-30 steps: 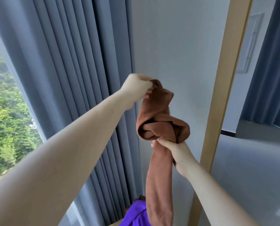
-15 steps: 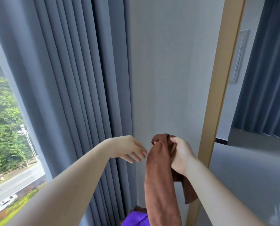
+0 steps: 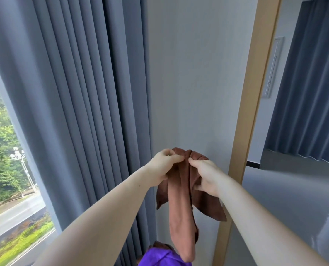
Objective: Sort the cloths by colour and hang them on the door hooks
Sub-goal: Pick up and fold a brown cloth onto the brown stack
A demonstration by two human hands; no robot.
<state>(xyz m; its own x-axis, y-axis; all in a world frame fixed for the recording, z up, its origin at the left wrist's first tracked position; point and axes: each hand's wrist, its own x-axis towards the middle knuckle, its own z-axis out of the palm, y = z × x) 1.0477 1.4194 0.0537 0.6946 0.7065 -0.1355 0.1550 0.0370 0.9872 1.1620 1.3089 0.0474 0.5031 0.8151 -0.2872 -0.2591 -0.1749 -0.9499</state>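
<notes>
Gripping the bunched top of a soft rust-brown terry cloth (image 3: 181, 208), a person's left hand (image 3: 164, 166) and right hand (image 3: 205, 175) pinch the fabric side by side, just left of the tall light-wood door frame (image 3: 250, 112). Both hands are clenched on the cloth, whose long tail and loose corners hang limp below them against the pale grey wall panel (image 3: 194, 73). Beneath it, at the bottom edge of the view and left of the frame's foot, sits a crumpled purple cloth (image 3: 163, 258). The brown cloth looks light and floppy. It should not slip, but it will likely sag wherever unsupported, so the gathered top fold under the fingers seems the best hold for hooking. No hook shows, and whether one hides behind the fabric cannot be told. Pleated grey-blue curtains (image 3: 73, 112) crowd in further left of the frame, while right of it the doorway opens onto a grey floor (image 3: 294, 189), giving the elbows room.
</notes>
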